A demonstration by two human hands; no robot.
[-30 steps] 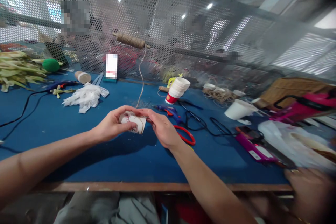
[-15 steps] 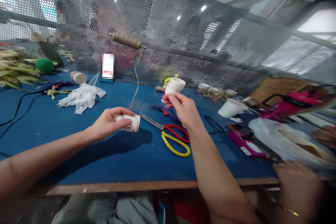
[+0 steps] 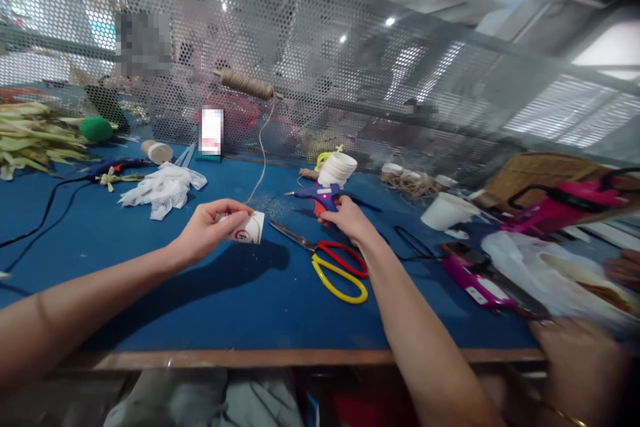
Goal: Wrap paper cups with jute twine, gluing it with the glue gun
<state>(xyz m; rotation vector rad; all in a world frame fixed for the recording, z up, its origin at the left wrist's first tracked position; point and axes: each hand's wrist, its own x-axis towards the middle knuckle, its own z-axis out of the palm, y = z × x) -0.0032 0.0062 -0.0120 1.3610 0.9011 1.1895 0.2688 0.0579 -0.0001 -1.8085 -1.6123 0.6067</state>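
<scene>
"Two hands are above the blue table [image 3: 210, 307]. What is nearest?"

"The table's wooden front edge [image 3: 225, 358]. At its right end: a co-worker's hand [image 3: 575, 347], blurred."

"Next item inward?"

"Scissors [image 3: 305, 242], flat on the table, with one red and one yellow handle. The blades point away, toward the left. A magenta device [image 3: 475, 280] lies well to their right."

"State of each grip?"

"Left hand [image 3: 215, 227]: narrow, thumb and fingers closed on the printed cup [image 3: 249, 229], which is held above the table. Right hand [image 3: 347, 217]: fingers closed around the handle of the blue glue gun [image 3: 320, 195] — nozzle directed left. Whether a finger is on the trigger cannot be seen."

"Location of remaining items?"

"White crumpled material [image 3: 165, 190]: left, beyond the left hand. Stacked white cups [image 3: 339, 169]: just behind the glue gun. Twine [image 3: 262, 147]: from the left hand's fingers up to the spool [image 3: 247, 85] — located at the perforated panel [image 3: 325, 67], farthest back."
</scene>
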